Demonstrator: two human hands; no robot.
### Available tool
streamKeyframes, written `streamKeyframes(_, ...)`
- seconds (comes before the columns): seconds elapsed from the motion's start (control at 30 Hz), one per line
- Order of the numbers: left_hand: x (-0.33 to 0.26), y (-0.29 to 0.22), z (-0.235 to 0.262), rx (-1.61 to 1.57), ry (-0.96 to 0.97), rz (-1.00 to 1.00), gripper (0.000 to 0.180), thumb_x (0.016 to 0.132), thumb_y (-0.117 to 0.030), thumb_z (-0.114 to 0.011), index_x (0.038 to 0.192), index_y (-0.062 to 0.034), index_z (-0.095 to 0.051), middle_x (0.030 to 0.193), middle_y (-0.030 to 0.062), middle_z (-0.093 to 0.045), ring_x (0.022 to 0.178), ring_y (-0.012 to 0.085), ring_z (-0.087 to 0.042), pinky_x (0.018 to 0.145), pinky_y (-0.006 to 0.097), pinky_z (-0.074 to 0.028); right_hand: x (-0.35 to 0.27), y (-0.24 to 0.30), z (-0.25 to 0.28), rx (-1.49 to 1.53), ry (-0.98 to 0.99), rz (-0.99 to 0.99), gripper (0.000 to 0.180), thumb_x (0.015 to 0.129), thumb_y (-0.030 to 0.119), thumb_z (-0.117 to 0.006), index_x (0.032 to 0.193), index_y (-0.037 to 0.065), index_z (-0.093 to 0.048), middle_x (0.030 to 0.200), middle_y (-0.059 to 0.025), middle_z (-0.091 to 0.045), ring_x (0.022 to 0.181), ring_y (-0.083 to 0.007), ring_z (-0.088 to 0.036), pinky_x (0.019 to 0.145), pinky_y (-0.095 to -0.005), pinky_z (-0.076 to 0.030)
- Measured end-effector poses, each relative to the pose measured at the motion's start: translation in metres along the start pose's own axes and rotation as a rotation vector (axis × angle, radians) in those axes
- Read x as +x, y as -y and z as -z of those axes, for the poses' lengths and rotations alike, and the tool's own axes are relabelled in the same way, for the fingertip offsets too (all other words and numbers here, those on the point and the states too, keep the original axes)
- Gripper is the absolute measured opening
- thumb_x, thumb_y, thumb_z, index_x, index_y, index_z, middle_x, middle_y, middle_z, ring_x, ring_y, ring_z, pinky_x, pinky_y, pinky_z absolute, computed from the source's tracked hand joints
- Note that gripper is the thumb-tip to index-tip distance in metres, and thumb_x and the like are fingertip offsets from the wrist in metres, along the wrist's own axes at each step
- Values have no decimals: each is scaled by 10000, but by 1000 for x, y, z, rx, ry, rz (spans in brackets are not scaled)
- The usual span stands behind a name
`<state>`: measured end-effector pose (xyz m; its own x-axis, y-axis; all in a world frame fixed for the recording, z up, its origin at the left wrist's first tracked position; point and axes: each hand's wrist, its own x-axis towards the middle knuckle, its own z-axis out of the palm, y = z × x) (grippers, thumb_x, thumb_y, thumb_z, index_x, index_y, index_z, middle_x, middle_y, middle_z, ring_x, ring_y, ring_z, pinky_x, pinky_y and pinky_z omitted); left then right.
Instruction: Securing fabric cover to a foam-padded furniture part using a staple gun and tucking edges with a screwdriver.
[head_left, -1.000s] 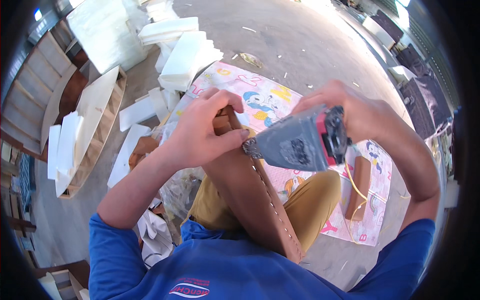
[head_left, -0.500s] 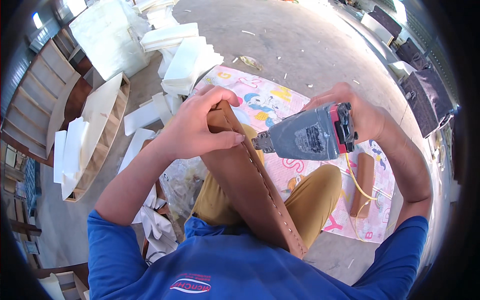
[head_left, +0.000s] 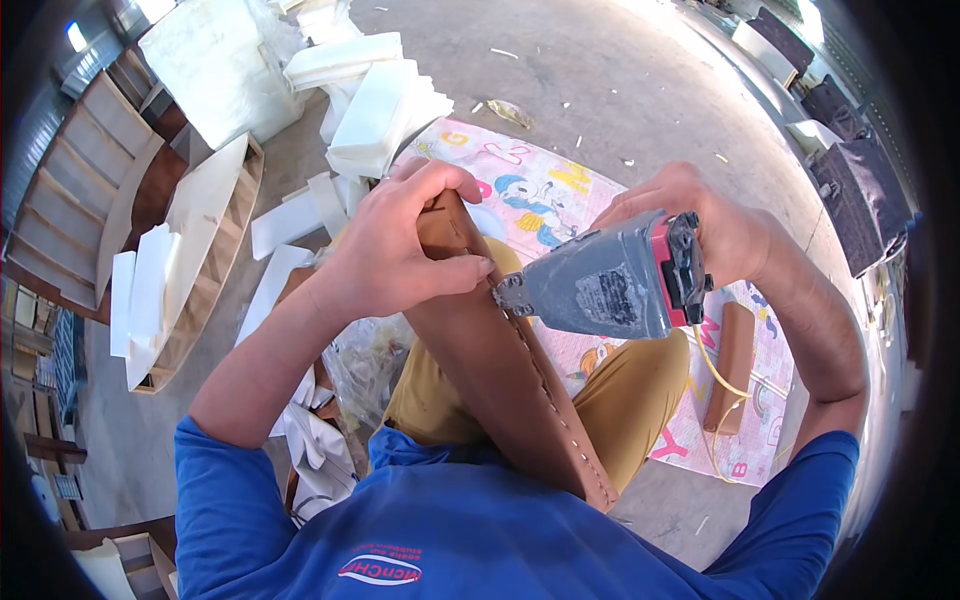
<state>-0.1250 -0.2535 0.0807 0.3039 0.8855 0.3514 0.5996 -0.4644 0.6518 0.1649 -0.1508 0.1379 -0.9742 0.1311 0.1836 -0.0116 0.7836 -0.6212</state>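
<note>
A long brown leather-covered panel (head_left: 490, 370) lies slanted across my lap, its lower end against my blue shirt. A row of staples runs along its folded edge. My left hand (head_left: 415, 235) is closed around the panel's upper end, the thumb pressing on the edge. In my right hand (head_left: 690, 220) is a grey and red staple gun (head_left: 610, 280), held by its far side, so part of my grip is hidden. The gun's nose rests against the panel's stapled edge, just below my left thumb. A thin yellow hose (head_left: 715, 375) hangs from the gun.
Under my knees lies a pink patterned mat (head_left: 530, 165), with a second, smaller brown covered piece (head_left: 731, 370) on it at right. White foam blocks (head_left: 370, 120), clear plastic (head_left: 370, 360) and a wooden frame (head_left: 205, 260) stand at left. Dark upholstered furniture (head_left: 860, 200) is at far right.
The staple gun has moved slightly down and left, bringing its nose onto the panel's edge. My left hand keeps its hold on the panel.
</note>
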Motion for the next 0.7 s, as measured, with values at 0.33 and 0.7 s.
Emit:
streamKeyframes(0.33,-1,0,1,-7,-13,8,505,680,-166,-785,1111,-36,-558,1074,95,-570,1008,213,-564,893,320,-440,11,5,6,-76,50,-5,370,655,120,-812,989,29,-682,813,-154,-672,730,-329,-649,658,-351,-519)
streamKeyframes(0.7,2,0,-2,36,-20,-47,505,663,-174,-782,1093,-32,-558,1054,109,-567,988,233,-566,880,330,-442,16,8,10,-147,101,17,394,640,93,-787,1022,75,-693,815,-154,-678,749,-361,-649,665,-378,-525)
